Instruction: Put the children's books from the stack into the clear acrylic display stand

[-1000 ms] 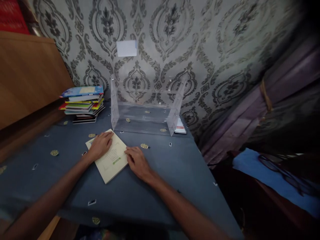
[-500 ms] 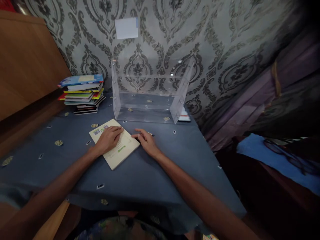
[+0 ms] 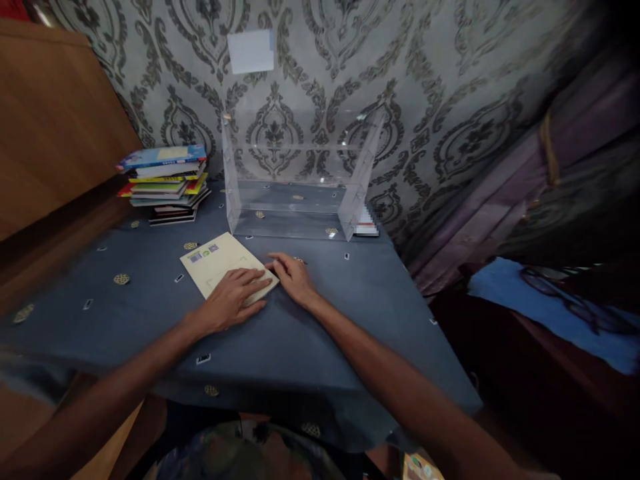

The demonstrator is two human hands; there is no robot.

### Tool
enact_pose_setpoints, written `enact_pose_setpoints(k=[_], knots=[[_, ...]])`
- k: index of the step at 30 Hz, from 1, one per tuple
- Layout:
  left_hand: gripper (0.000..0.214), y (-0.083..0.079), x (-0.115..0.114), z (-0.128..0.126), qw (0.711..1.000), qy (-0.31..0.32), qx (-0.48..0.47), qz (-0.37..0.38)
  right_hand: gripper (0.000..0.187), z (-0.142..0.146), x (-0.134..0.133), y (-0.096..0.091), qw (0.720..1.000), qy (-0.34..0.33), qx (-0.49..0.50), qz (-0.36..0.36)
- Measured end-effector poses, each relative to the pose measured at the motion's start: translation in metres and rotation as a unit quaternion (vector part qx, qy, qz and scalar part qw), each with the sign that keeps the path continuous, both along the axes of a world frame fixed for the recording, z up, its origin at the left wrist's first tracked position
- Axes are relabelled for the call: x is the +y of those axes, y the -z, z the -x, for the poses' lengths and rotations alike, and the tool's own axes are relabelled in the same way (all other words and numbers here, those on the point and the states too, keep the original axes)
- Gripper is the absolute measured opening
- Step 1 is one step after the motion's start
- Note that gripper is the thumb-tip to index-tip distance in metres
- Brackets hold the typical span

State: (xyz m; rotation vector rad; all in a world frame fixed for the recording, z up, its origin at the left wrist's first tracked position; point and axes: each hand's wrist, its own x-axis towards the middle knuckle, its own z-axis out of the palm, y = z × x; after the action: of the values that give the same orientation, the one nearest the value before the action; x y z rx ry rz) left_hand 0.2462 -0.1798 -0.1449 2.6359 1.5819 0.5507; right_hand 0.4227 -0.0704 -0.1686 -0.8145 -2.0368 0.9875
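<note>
A cream-coloured book (image 3: pixel 220 256) lies closed and turned at an angle on the tablecloth, its printed cover facing up. My left hand (image 3: pixel 235 297) rests flat across the book's near right part, fingers stretched out, and hides some of the print. At the right corner of the book is my right hand (image 3: pixel 294 275), fingers loosely apart, with the fingertips at or very close to the edge; whether they touch it is hard to tell.
A clear plastic rack (image 3: pixel 295 230) stands against the wall behind the book. Several books are piled in a stack (image 3: pixel 170 175) at the back left, beside a wooden cabinet (image 3: pixel 55 120). Something pale (image 3: pixel 367 223) sits behind the rack's right side. A blue cloth (image 3: pixel 525 300) lies at far right.
My left hand has slid from the book's middle toward its near right side, uncovering the printed upper part. My right hand stays by the right corner with its fingers slightly more bent.
</note>
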Motion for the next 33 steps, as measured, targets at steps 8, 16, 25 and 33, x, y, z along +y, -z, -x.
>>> enact_pose_setpoints(k=[8,16,25,33], knots=[[0.044,-0.011,-0.035,-0.002,0.997,0.060,-0.006,0.047,0.029,-0.003,-0.018,-0.013,0.995,-0.016,-0.065,-0.080],[0.047,-0.025,-0.067,0.004,0.980,0.158,-0.028,0.116,0.037,0.046,-0.039,-0.020,0.952,-0.202,-0.113,-0.200],[0.047,-0.011,-0.065,0.015,0.979,0.169,-0.047,0.108,0.037,0.088,-0.015,-0.010,0.937,-0.172,-0.201,-0.228],[0.046,-0.006,-0.064,0.018,0.979,0.174,-0.050,0.096,0.043,0.018,0.006,-0.004,0.965,-0.070,-0.213,-0.136]])
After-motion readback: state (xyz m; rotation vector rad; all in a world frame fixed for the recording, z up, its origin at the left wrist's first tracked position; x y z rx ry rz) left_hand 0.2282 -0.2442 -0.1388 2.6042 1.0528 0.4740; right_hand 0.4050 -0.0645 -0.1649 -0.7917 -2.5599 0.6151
